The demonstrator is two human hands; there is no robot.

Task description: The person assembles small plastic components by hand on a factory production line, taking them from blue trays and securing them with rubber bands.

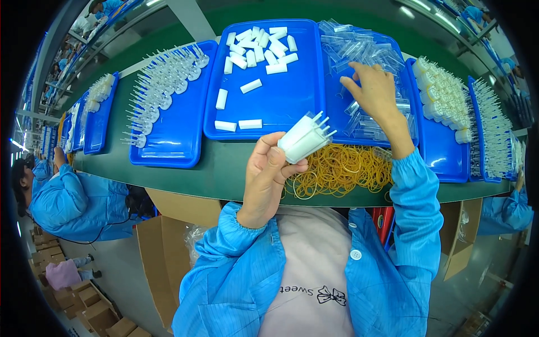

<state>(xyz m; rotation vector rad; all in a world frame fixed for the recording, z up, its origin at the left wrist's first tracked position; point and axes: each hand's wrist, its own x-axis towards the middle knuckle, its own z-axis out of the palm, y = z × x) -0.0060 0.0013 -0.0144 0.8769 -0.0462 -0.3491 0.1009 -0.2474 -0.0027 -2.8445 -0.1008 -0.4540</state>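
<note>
My left hand is closed around a bundle of white plastic cylinders with thin clear stems poking out of its upper right end. It holds the bundle tilted, above the near edge of the middle blue tray. Loose white cylinders lie in that tray, most of them toward its far side. My right hand reaches over the tray on the right, thumb and fingers apart, just above a heap of clear plastic tubes. Between my arms, a pile of yellow rubber bands lies on the green table.
A blue tray on the left carries rows of clear stemmed pieces. On the right, another tray bears banded white bundles. Cardboard boxes stand below the table edge. A co-worker in a blue smock is at the left.
</note>
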